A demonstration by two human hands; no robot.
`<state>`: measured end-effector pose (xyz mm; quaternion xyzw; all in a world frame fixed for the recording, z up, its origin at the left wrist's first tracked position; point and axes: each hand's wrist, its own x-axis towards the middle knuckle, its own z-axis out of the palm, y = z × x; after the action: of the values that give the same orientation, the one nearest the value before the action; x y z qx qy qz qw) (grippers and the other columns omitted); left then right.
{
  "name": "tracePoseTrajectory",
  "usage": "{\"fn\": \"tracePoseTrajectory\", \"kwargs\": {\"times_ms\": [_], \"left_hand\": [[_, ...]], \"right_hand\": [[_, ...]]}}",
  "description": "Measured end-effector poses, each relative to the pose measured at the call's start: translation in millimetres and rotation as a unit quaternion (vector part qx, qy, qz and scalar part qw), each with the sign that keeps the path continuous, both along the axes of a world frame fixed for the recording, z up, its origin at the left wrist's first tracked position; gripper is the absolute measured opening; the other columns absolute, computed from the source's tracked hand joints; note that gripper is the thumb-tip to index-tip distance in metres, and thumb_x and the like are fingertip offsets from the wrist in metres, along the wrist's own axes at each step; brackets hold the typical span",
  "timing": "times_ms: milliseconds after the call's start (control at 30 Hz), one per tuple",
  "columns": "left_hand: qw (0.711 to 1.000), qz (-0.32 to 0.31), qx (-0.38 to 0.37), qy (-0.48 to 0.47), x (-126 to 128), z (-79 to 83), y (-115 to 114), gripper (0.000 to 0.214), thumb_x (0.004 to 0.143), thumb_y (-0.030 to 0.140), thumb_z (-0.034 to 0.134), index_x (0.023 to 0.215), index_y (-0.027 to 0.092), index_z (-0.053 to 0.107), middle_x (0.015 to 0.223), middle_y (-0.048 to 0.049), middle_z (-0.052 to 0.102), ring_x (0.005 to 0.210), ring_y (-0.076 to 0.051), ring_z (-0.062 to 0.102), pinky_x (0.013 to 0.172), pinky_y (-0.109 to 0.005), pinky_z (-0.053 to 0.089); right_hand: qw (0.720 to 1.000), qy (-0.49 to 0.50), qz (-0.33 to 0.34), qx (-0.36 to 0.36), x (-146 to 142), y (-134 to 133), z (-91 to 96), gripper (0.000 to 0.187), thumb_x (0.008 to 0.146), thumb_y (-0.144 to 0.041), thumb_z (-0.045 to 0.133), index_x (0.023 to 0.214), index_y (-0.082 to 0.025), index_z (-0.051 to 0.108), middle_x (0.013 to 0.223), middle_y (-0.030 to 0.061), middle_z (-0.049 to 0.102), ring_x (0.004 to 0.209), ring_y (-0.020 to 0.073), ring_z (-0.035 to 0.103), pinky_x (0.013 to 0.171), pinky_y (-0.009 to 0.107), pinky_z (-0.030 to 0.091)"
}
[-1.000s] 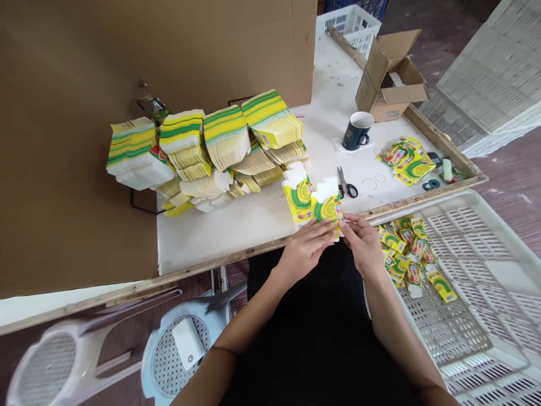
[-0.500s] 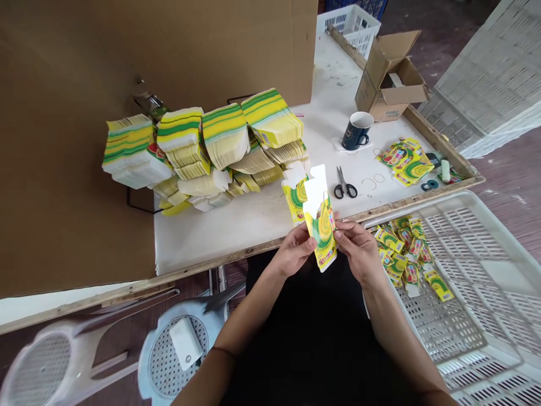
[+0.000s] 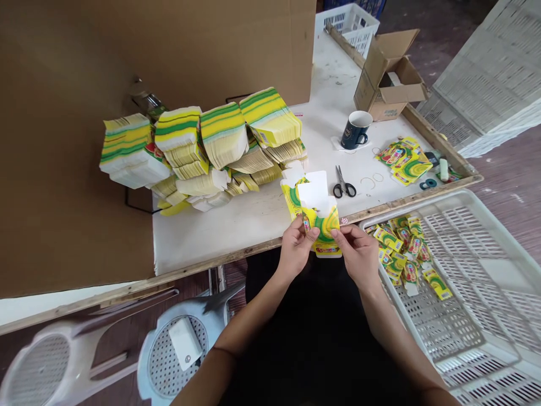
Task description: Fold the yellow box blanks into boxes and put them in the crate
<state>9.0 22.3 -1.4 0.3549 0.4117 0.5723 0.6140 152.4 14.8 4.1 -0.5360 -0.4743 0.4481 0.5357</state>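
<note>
A yellow and green printed carton (image 3: 323, 223) with white flaps standing up is between my hands, over the table's front edge. My left hand (image 3: 297, 248) pinches its left side, thumb on the printed face. On the opposite side my right hand (image 3: 358, 251) grips it, thumb near the right edge. Both hands are closed on the carton. Just behind it, another flat carton (image 3: 291, 197) lies on the table, partly covered. Bundled stacks of flat cartons (image 3: 224, 135) stand farther back on the left.
Black scissors (image 3: 344, 183) and a dark mug (image 3: 356, 129) sit on the white table (image 3: 211, 239). To their right are loose cartons (image 3: 406, 160) and an open cardboard box (image 3: 391, 84). A white crate (image 3: 477, 242) holding several folded cartons stands at the right. A stool (image 3: 181, 349) is at lower left.
The carton has turned so its printed face and flaps look wider, and its lower end sits higher. Both hands have shifted slightly around its sides and still hold it.
</note>
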Motion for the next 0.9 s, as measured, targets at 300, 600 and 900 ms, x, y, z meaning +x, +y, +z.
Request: {"fn": "tracePoseTrajectory", "kwargs": {"times_ms": [300,600,900], "left_hand": [[0.991,-0.077,0.076,0.08,-9,7.0,-5,0.069,0.089,0.038,0.077,0.145,0.028,0.038,0.112,-0.0071,0.076,0.098,-0.02,0.075,0.087,-0.034,0.058],[0.982,-0.168,0.039,0.079,-12,9.7,-9,0.041,0.086,0.037,0.079,0.114,0.024,0.052,0.099,-0.0037,0.075,0.088,-0.021,0.075,0.077,-0.031,0.057],[0.977,-0.205,0.028,0.044,-11,7.6,-6,0.074,0.083,0.042,0.082,0.145,0.026,0.045,0.127,-0.0137,0.071,0.104,-0.027,0.076,0.091,-0.039,0.061]], "right_hand": [[0.993,-0.056,0.074,0.068,23,10,0.6,0.053,0.092,-0.04,0.074,0.141,-0.03,0.057,0.113,0.0057,0.07,0.07,0.0135,0.059,0.063,0.028,0.052],[0.985,-0.077,0.143,0.061,42,13,10.6,0.02,0.096,-0.042,0.069,0.105,-0.024,0.073,0.095,0.0045,0.073,0.084,0.0191,0.068,0.073,0.029,0.054],[0.993,-0.044,0.051,0.096,43,15,11.4,0.029,0.094,-0.043,0.071,0.12,-0.028,0.068,0.104,0.006,0.074,0.076,0.0173,0.066,0.065,0.03,0.053]]}}
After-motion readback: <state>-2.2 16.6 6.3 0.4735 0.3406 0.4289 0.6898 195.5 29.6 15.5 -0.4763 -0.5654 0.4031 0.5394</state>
